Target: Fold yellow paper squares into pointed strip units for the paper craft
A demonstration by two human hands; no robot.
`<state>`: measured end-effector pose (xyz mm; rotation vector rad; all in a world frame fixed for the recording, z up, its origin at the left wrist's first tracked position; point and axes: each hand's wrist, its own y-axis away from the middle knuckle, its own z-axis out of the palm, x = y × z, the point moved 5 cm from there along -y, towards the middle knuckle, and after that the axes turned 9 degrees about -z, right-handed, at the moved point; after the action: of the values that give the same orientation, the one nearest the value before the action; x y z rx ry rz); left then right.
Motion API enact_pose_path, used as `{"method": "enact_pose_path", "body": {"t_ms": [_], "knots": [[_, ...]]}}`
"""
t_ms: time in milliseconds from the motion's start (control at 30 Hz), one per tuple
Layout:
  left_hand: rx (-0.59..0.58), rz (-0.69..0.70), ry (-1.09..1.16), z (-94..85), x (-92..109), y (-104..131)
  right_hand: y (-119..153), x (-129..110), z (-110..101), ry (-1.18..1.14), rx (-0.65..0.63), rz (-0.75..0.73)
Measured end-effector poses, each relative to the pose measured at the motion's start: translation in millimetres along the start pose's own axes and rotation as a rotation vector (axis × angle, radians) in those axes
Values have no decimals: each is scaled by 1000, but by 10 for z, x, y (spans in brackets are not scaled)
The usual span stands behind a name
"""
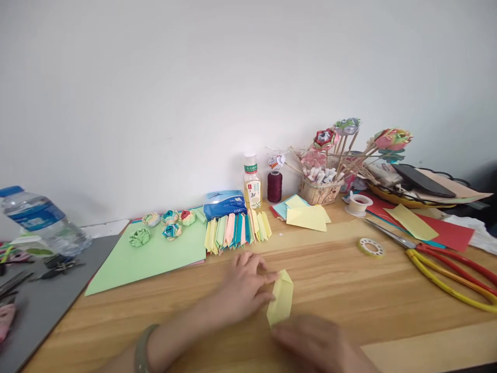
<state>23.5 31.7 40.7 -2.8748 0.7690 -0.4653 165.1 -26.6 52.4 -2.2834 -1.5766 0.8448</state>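
A piece of yellow paper (282, 296) with folded corners lies on the wooden table in front of me. My left hand (246, 285) rests to its left with fingers spread; the index fingertip touches the paper near its upper end and the thumb meets its left edge. At the lower end of the paper is my right hand (310, 339), smeared by motion, so its fingers cannot be made out. Just beyond my left hand stands a row of folded paper strips (236, 231) in yellow, green, pink and blue.
Several paper flowers (171, 231) lie on a green sheet (155, 264) at left. Behind are a tissue pack (224, 204), a bottle (253, 186), a thread spool (274, 187) and yellow paper pieces (306, 218). Large scissors (419, 248) and a tape roll (370, 247) lie at right.
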Motion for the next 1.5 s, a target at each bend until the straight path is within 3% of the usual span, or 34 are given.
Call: {"method": "enact_pose_path", "body": {"t_ms": [67, 133, 233, 367, 600, 800, 900, 1000, 1233, 1500], "knots": [[-43, 35, 50, 33, -34, -105, -50, 207, -187, 29, 69, 92], [-62, 68, 86, 55, -66, -186, -76, 420, -227, 79, -7, 151], [5, 15, 125, 23, -109, -229, -94, 573, -141, 135, -142, 119], [83, -72, 212, -67, -83, -72, -87, 503, -61, 282, -149, 25], [183, 144, -31, -49, 0, 224, -54, 462, -62, 323, -73, -15], [215, 121, -19, -15, 1, 240, 8, 639, -63, 108, -77, 235], [255, 73, 13, -44, 25, 246, 5, 668, -78, 60, -100, 281], [275, 57, -41, -51, 59, 245, -33, 643, -90, 86, -132, 237], [253, 163, -193, 22, 121, 250, -35, 595, -48, 204, -223, 143], [365, 173, 87, -45, 58, 257, -53, 634, -74, 235, -216, 136]]}}
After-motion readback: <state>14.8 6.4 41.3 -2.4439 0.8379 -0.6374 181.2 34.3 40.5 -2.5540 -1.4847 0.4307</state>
